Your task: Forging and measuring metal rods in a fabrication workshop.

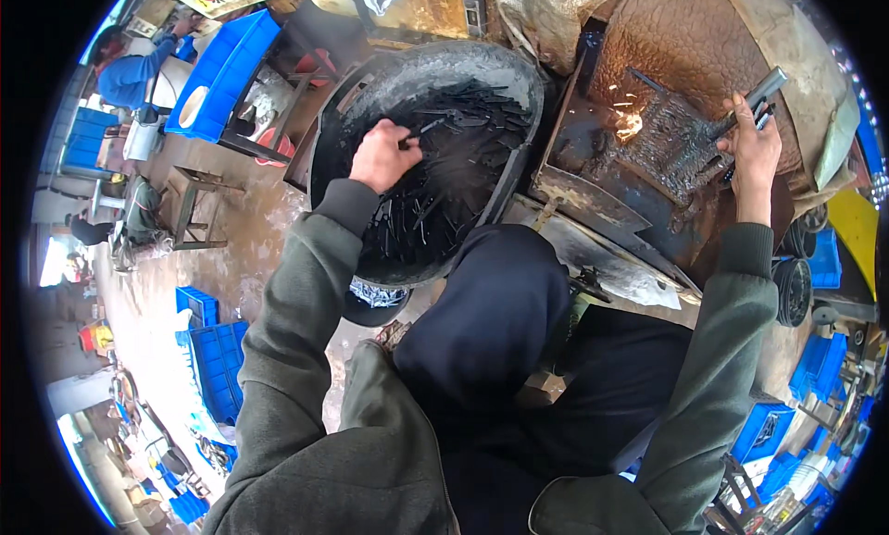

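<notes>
My left hand (382,155) reaches into a large black round pan (514,81) holding many thin dark metal strips (463,128), its fingers closed on one strip. My right hand (755,146) is raised to the right, gripping a grey metal handle or tool (764,95) beside a rusty metal box (593,192). Inside the box, a heap of dark metal pieces (671,142) shows orange sparks (630,118). Both arms wear grey-green sleeves, and a dark hood lies between them.
A blue plastic crate (222,72) stands on a frame at the upper left, next to a person in a blue top (130,72). More blue crates (218,368) sit on the concrete floor at the left and lower right. Black round parts (796,290) are stacked at the right.
</notes>
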Available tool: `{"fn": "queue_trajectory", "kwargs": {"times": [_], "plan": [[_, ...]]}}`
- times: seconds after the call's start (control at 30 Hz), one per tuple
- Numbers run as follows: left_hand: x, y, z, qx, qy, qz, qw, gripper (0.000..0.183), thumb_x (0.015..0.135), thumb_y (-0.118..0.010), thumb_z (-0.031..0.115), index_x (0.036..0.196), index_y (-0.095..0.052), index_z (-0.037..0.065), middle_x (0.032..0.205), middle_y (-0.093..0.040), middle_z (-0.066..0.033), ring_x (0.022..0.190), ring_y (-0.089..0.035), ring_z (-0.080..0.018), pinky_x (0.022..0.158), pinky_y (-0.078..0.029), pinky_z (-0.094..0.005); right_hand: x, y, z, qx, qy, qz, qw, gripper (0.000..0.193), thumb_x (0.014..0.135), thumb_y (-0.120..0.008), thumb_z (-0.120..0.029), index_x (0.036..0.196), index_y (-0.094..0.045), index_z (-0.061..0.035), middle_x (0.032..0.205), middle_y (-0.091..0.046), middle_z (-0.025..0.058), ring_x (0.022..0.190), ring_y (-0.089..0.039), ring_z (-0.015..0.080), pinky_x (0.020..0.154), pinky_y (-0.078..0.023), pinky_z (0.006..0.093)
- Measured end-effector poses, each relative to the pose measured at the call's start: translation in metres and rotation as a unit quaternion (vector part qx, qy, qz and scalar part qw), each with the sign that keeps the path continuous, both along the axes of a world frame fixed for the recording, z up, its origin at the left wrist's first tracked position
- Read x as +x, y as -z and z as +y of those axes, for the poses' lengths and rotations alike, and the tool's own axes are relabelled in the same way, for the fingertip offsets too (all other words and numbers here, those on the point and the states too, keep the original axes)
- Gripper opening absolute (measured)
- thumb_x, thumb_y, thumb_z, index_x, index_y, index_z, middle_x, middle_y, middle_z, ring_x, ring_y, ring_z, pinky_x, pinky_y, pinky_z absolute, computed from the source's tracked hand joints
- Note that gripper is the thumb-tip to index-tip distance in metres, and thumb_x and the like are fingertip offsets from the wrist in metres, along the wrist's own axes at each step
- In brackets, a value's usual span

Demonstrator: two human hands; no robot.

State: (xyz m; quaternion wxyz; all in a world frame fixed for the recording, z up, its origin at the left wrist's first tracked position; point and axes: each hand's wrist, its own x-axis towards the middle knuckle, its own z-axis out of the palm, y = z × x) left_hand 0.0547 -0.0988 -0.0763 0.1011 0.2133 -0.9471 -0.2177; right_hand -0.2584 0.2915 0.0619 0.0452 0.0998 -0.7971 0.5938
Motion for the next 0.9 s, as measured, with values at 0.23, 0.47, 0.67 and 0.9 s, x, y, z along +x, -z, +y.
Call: {"fn": "queue_trajectory", "kwargs": {"times": [0.23, 0.47, 0.67, 0.9], "plan": [[0.005, 0.014, 0.026, -0.031, -0.020, -0.005, 0.999, 0.030, 0.073, -0.076, 0.018, 0.099, -0.070, 0.003, 0.107, -0.057, -0.0160, 0.100, -0.062, -0.0356, 0.083, -0.052, -0.0413, -0.007, 0.006, 0.004, 0.011, 0.005, 0.010, 1.000, 0.033, 0.096, -0.066, -0.025, 0.120, -0.060, -0.0025, 0.104, -0.072, 0.0065, 0.056, -0.044, 0.0025, 0.046, -0.046, 0.0211], [-0.001, 0.007, 0.026, 0.017, -0.083, 0.011, 0.996, 0.028, 0.075, -0.076, 0.017, 0.096, -0.068, 0.001, 0.094, -0.062, -0.0148, 0.090, -0.065, -0.0338, 0.078, -0.052, -0.0406, -0.014, 0.011, 0.006, -0.008, -0.018, 0.002, 1.000, 0.036, 0.094, -0.069, -0.028, 0.120, -0.061, -0.0045, 0.103, -0.072, 0.0043, 0.057, -0.044, 0.0016, 0.047, -0.044, 0.0198], [-0.014, -0.031, 0.029, 0.151, -0.075, 0.113, 0.979, 0.026, 0.078, -0.073, 0.018, 0.090, -0.064, -0.003, 0.078, -0.064, -0.0155, 0.074, -0.063, -0.0208, 0.070, -0.050, -0.0361, -0.040, 0.023, 0.023, -0.004, -0.034, -0.014, 0.999, 0.039, 0.092, -0.071, -0.031, 0.119, -0.061, -0.0048, 0.104, -0.071, 0.0018, 0.057, -0.044, 0.0011, 0.048, -0.043, 0.0191], [-0.051, -0.082, 0.047, 0.360, -0.020, 0.356, 0.863, 0.015, 0.089, -0.058, 0.008, 0.100, -0.056, -0.002, 0.072, -0.065, -0.0091, 0.072, -0.062, -0.0149, 0.067, -0.049, -0.0318, -0.071, 0.047, 0.033, -0.023, -0.049, -0.011, 0.998, 0.033, 0.094, -0.068, -0.033, 0.116, -0.066, -0.0088, 0.107, -0.071, -0.0015, 0.062, -0.049, 0.0019, 0.052, -0.042, 0.0184]]}}
